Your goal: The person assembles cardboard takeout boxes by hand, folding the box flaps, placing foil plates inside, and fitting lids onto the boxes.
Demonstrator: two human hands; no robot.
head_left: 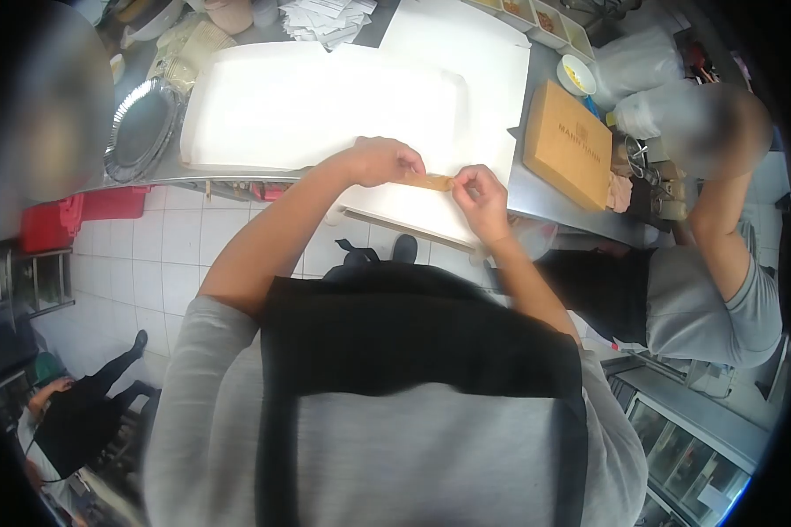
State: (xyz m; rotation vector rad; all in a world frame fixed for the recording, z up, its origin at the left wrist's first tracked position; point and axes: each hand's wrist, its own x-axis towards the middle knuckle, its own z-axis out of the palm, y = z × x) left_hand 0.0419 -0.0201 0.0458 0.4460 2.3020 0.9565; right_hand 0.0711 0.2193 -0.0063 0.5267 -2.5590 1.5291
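A thin tan strip, perhaps tape (428,182), stretches between my two hands over the front edge of a white sheet. My left hand (385,162) pinches its left end. The other end is between the fingertips of my right hand (481,195). Behind my hands a large white tray or box lid (325,105) lies on the counter. White board or paper (492,79) extends behind and right of it, and a white flap (413,218) hangs out past the counter edge below my hands.
To the right sits a brown box (569,145), near a small bowl (576,75). A silver oval tray (141,130) is at the left. A co-worker (694,299) stands close on the right; another person (83,413) is at the lower left.
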